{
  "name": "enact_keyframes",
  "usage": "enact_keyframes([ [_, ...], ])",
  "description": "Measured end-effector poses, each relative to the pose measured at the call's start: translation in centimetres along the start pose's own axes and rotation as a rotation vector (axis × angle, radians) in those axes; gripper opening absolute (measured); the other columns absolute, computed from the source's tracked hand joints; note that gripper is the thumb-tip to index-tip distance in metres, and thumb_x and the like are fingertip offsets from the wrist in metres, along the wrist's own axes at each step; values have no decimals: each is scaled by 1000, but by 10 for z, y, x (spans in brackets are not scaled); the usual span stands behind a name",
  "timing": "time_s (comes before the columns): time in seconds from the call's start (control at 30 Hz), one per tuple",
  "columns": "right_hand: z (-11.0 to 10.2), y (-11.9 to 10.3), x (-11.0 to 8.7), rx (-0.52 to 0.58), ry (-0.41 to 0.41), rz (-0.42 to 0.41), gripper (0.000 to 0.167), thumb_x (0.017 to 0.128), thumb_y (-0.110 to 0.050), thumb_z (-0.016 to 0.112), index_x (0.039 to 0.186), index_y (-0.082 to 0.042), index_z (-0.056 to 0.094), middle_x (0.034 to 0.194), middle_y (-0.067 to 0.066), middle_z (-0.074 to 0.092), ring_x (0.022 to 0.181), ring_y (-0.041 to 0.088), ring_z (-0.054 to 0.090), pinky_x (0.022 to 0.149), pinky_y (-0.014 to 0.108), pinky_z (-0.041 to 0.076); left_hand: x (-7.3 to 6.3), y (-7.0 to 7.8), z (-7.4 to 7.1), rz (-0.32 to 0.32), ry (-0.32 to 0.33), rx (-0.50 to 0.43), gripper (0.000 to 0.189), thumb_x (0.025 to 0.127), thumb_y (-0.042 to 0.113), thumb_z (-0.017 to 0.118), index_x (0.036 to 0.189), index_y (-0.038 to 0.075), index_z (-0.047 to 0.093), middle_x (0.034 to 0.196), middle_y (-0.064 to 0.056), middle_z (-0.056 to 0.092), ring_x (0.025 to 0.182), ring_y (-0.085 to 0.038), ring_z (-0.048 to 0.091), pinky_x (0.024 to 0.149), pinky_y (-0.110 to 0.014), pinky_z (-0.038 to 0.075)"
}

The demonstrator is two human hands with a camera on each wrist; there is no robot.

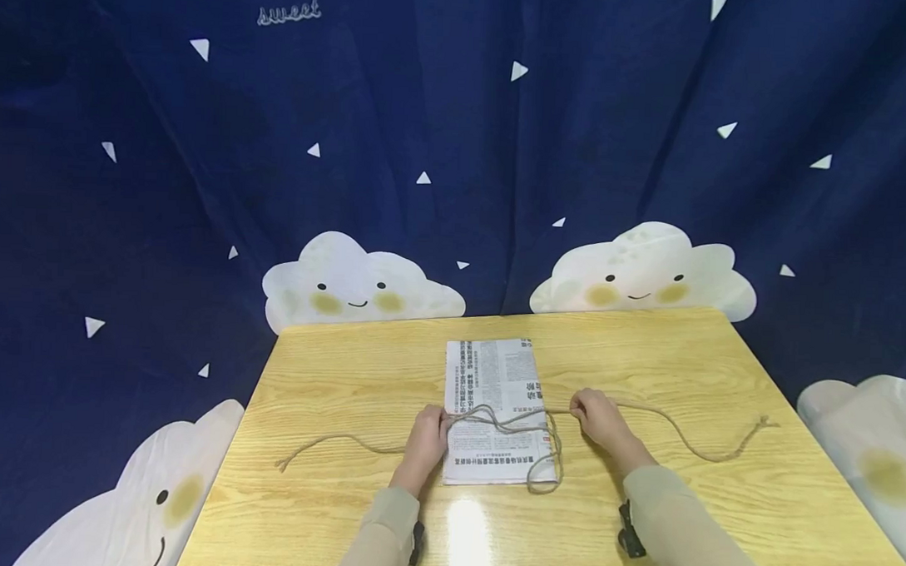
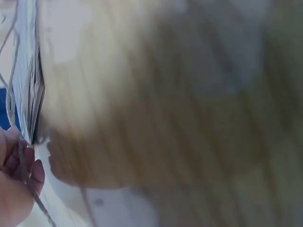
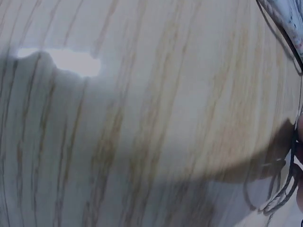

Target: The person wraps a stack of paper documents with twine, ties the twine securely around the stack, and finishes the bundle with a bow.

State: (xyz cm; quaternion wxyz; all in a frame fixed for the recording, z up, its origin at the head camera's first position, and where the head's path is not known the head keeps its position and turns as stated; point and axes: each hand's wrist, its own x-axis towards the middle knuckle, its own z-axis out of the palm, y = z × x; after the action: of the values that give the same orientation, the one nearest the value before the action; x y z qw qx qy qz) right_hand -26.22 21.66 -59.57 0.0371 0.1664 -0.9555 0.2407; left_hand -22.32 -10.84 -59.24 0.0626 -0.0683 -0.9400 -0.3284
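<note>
A folded stack of newspaper [image 1: 495, 376] lies flat on the table, with thin brown twine [image 1: 716, 459] crossing over its lower half. The twine forms loose crossed strands on top and a loop hanging past the right edge. At the stack's left edge my left hand [image 1: 425, 440] pinches the twine; in the left wrist view the strand [image 2: 35, 196] runs between thumb and fingers. To the right of the stack, my right hand [image 1: 598, 417] holds the other side of the twine between curled fingers. The right wrist view catches only those fingertips and some twine [image 3: 284, 198].
The wooden table [image 1: 346, 354] carries a free tail of twine out to each side, the right one ending in a knot near the table's right side. Behind hangs a dark blue curtain [image 1: 459, 108] with clouds and triangles. A dark band [image 1: 630, 535] sits at the right wrist.
</note>
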Motion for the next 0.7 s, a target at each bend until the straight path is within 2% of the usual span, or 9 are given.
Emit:
enact_keyframes([
  [0.13,-4,3,-2,43,-20,15,6,85,-2,60,80,-6,59,76,1,55,76,21,53,71,42,46,3,-8,-9,-82,90,-154,6,91,3,51,88,-2,53,81,-7,50,74,-17,50,63,-29,47],
  [0.2,-5,5,-2,54,-28,28,6,85,-2,60,80,-6,59,76,1,55,77,21,52,73,43,46,5,-12,-14,-133,125,-223,7,92,3,49,90,-3,52,81,-8,49,73,-17,48,61,-28,45],
  [0.3,-5,5,-3,61,-45,49,6,85,-3,60,81,-7,59,77,1,54,78,21,51,74,45,44,6,-18,-19,-188,164,-282,8,93,3,48,91,-4,52,82,-9,49,73,-18,49,61,-28,45],
  [0.37,-5,5,-2,54,-48,59,6,85,-3,59,80,-7,58,76,1,53,78,22,51,74,45,43,6,-22,-22,-218,193,-285,8,93,3,48,91,-5,52,83,-11,50,75,-20,50,63,-30,46],
  [0.53,-5,4,-3,37,-45,67,9,86,-3,59,79,-8,57,75,1,52,77,22,50,74,46,43,2,-31,-26,-298,212,-259,8,92,1,47,91,-7,50,85,-14,50,79,-26,52,66,-34,48],
  [0.6,-6,3,-3,23,-36,64,9,85,-2,59,78,-8,57,74,1,51,76,22,50,73,47,42,0,-35,-27,-315,211,-214,7,91,0,48,89,-6,51,84,-14,50,78,-26,53,65,-35,49],
  [0.7,-6,3,-3,4,-23,66,10,85,-2,59,77,-8,57,73,1,51,76,23,51,72,48,42,-2,-37,-26,-300,209,-125,6,89,-2,51,86,-6,54,80,-12,52,76,-26,54,65,-34,49],
])
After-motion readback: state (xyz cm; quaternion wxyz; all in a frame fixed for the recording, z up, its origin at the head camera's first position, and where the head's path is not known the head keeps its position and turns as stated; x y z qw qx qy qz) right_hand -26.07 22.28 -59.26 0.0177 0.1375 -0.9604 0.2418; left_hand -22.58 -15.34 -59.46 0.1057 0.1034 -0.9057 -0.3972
